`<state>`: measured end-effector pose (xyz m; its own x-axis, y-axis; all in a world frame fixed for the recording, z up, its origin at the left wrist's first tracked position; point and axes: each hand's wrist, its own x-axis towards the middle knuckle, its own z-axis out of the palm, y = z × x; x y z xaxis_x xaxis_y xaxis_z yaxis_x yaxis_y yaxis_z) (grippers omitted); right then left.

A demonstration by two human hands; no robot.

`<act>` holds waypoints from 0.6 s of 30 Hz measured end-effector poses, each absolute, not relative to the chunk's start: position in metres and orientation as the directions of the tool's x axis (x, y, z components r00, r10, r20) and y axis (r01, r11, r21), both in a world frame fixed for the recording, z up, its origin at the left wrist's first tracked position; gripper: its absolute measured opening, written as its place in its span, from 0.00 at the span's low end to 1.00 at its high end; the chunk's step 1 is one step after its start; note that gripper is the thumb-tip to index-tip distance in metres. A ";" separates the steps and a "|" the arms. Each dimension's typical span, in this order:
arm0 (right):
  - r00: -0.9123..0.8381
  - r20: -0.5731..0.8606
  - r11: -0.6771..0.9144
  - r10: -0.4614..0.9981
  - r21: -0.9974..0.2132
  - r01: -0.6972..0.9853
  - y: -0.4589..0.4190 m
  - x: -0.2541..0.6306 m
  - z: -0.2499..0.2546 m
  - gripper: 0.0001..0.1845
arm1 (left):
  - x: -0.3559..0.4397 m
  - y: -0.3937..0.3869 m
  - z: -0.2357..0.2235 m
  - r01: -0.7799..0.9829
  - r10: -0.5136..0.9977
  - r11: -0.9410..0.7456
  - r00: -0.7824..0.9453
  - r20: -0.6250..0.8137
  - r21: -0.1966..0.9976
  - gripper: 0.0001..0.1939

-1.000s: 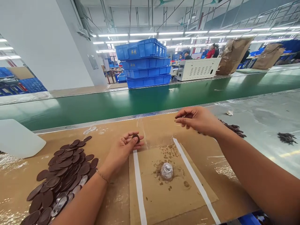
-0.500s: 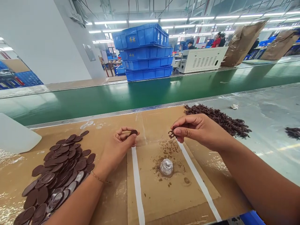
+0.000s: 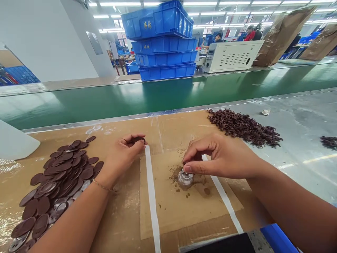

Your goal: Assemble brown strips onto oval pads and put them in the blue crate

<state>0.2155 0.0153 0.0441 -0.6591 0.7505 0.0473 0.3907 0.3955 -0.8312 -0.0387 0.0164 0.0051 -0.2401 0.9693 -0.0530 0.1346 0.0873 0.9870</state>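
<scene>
My left hand is curled around a dark brown disc, which shows only partly between the fingers. My right hand reaches down to a small clear glass dome on a cardboard sheet, and its fingertips pinch together on top of the dome. A small brown piece is hidden between them. Brown crumbs lie around the dome. Left of my left hand lies a spread of brown discs, some showing silvery backs. Beyond my right hand is a heap of dark brown sprigs.
White tape strips flank the cardboard. A white plastic container stands at the left. A green conveyor belt runs behind the bench. Beyond it are stacked blue crates and a white machine. Two people stand far back.
My right hand has moved from beside the sprig heap down onto the dome, and the sprig it held is now hidden. My left hand still holds the disc. The view has tilted slightly downward.
</scene>
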 end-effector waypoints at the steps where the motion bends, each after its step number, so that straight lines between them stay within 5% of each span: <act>1: -0.673 0.047 0.416 0.738 -0.817 0.398 0.014 0.214 0.044 0.09 | -0.040 0.017 0.004 0.126 0.970 0.097 -0.236 -0.065 0.987 0.17; 18: -0.698 0.038 0.485 0.715 -0.746 0.457 0.011 0.211 0.040 0.06 | -0.038 0.020 0.000 0.306 0.974 0.035 -0.224 0.036 0.951 0.14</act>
